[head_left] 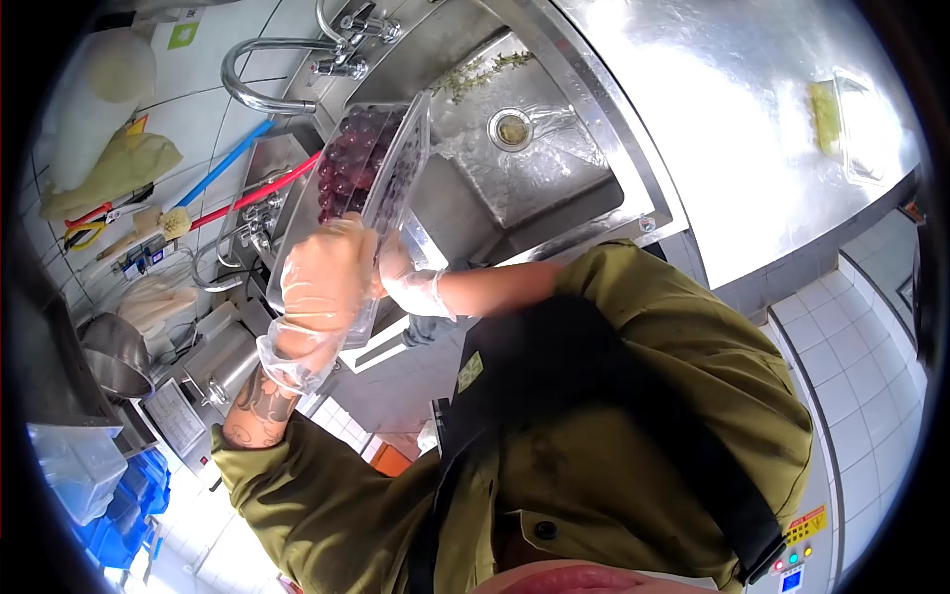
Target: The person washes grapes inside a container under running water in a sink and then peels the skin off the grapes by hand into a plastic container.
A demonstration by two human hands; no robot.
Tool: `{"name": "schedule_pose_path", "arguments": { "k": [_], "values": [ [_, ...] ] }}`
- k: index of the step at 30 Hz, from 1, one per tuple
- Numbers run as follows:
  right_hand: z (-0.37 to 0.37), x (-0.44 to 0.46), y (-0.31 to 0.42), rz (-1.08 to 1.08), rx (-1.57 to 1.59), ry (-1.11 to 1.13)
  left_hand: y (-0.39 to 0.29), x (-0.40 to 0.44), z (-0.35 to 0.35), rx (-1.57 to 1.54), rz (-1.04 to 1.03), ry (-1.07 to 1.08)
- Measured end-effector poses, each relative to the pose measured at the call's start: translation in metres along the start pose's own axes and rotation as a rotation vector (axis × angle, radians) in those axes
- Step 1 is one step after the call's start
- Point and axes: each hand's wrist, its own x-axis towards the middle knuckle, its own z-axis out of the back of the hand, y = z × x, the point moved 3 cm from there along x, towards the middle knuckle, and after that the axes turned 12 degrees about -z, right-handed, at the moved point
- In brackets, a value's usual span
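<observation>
A clear plastic container [404, 168] holds many dark red, round fruits [346, 163], which look like grapes, at its upper end. It is held tilted over the near side of the sink. My left hand [329, 269], in a clear plastic glove, lies over the lower part of the container with curled fingers at the edge of the fruits; what it grips is hidden. My right hand [401, 272], also gloved, holds the container's right side from outside, its fingers partly hidden behind the wall.
A steel sink [475, 198] has green sprigs [480, 74] and a drain [511, 130]. A curved faucet [242, 79] stands beside it. Red [257, 190] and blue [226, 163] tubes run left. A steel counter [732, 119] bears a clear tray [859, 129] at right.
</observation>
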Motion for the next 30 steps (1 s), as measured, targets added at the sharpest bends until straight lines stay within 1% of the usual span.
{"name": "schedule_pose_path", "arguments": {
  "k": [5, 8, 11, 12, 13, 15, 17, 18, 19, 20, 21, 24, 27, 29, 30],
  "values": [
    [0.001, -0.001, 0.005, 0.001, 0.032, 0.006, -0.005, 0.002, 0.005, -0.021, -0.030, -0.045],
    [-0.004, -0.022, 0.019, 0.043, 0.087, 0.011, -0.007, 0.006, 0.008, -0.046, -0.054, -0.056],
    [-0.001, 0.002, 0.025, 0.144, 0.089, 0.055, -0.006, 0.021, -0.006, 0.057, 0.000, 0.041],
    [0.006, 0.003, 0.027, 0.134, -0.052, -0.065, -0.007, 0.023, -0.008, 0.147, -0.080, 0.029],
    [0.008, 0.002, 0.027, 0.129, -0.124, -0.119, -0.011, 0.020, -0.006, 0.180, -0.103, 0.036],
    [0.014, -0.002, 0.009, 0.126, -0.186, -0.150, -0.037, 0.008, 0.008, 0.237, -0.171, 0.017],
    [0.023, -0.004, -0.011, 0.104, -0.204, -0.159, -0.065, 0.000, 0.011, 0.385, -0.103, 0.074],
    [0.025, 0.000, -0.007, 0.106, -0.229, -0.162, -0.066, 0.002, 0.002, 0.253, -0.151, 0.039],
    [0.023, 0.010, 0.001, 0.115, -0.247, -0.168, -0.066, 0.011, -0.013, 0.335, -0.078, 0.194],
    [0.021, 0.021, 0.009, 0.123, -0.268, -0.178, -0.057, 0.023, -0.030, 0.468, -0.097, 0.041],
    [0.020, 0.025, 0.014, 0.132, -0.295, -0.190, -0.054, 0.030, -0.032, 0.607, -0.116, -0.110],
    [0.042, 0.013, 0.003, 0.148, -0.374, -0.240, -0.084, 0.038, -0.043, 0.782, 0.203, -0.114],
    [0.064, -0.005, -0.007, 0.155, -0.427, -0.294, -0.075, 0.011, -0.092, 0.710, 0.271, -0.010],
    [0.070, 0.011, 0.015, 0.213, -0.489, -0.341, -0.078, 0.020, -0.097, 0.738, 0.369, -0.159],
    [0.069, 0.027, 0.032, 0.259, -0.526, -0.381, -0.057, 0.028, -0.072, 0.505, 0.088, -0.502]
  ]
}}
